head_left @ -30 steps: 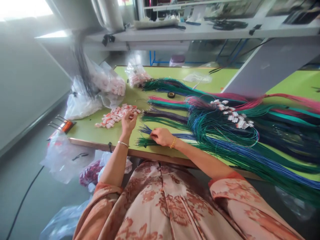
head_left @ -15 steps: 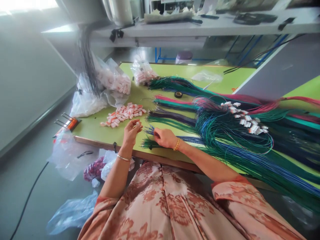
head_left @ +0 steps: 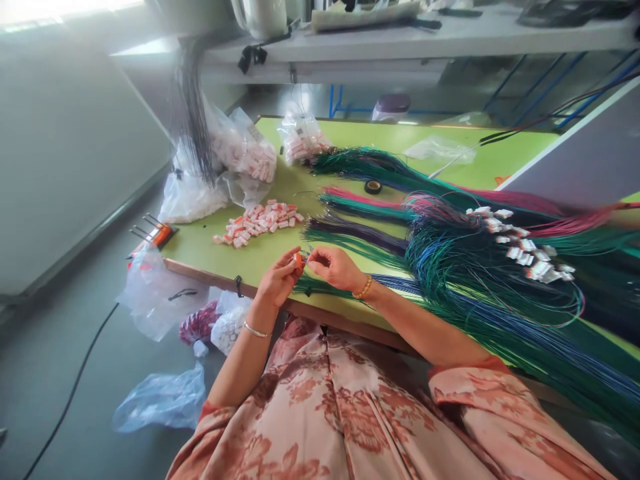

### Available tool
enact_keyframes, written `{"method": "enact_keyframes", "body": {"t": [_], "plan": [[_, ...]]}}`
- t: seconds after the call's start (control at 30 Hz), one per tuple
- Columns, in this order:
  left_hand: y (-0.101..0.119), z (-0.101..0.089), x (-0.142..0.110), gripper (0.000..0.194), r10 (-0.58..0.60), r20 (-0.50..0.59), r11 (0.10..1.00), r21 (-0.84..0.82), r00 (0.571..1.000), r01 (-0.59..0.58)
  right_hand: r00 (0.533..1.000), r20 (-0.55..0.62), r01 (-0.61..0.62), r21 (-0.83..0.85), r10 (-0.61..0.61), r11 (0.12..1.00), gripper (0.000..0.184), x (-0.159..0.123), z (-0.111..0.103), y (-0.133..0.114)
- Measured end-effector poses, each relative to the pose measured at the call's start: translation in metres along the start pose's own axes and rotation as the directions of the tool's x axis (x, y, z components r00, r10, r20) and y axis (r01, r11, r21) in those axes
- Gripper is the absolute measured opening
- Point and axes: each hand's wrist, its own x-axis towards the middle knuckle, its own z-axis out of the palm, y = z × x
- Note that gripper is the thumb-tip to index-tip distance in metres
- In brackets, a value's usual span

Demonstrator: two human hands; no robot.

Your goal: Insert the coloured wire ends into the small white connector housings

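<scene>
My left hand (head_left: 280, 277) pinches a small orange-and-white connector housing (head_left: 299, 260) above the table's front edge. Fingertips of my right hand (head_left: 339, 270) meet it from the other side, closed on thin wire ends; how many wires is hidden by the fingers. Beneath my right wrist runs a bundle of blue wires (head_left: 400, 283), beside green wires (head_left: 325, 287) along the front edge. Beyond my left hand lies a loose pile of orange-and-white connector housings (head_left: 260, 222).
Several bundles of green, pink and dark wires (head_left: 360, 233) cover the right side, with white connectors (head_left: 525, 250) on top. Black tape (head_left: 373, 187) lies behind them. Plastic bags of housings (head_left: 245, 153) stand at back left. An orange tool with metal prongs (head_left: 157, 237) sits at the left corner.
My right hand has come up from the blue wire ends to the connector housing, and the hands now meet. The housing has turned its orange side into view. The whole view has shifted.
</scene>
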Motion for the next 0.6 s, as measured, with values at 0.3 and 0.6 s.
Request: {"method": "enact_keyframes", "body": {"t": [0.3,0.6], "plan": [[-0.011,0.02,-0.002,0.027,-0.051,0.075,0.998,0.025,0.996,0.049,0.998,-0.065,0.007,-0.069,-0.011,0.998,0.005,-0.019,-0.011,0.004],[-0.015,0.027,0.003,0.026,-0.06,0.074,0.998,0.026,0.995,0.058,0.995,-0.096,0.013,-0.22,-0.035,0.975,0.005,-0.022,-0.019,-0.003]]}}
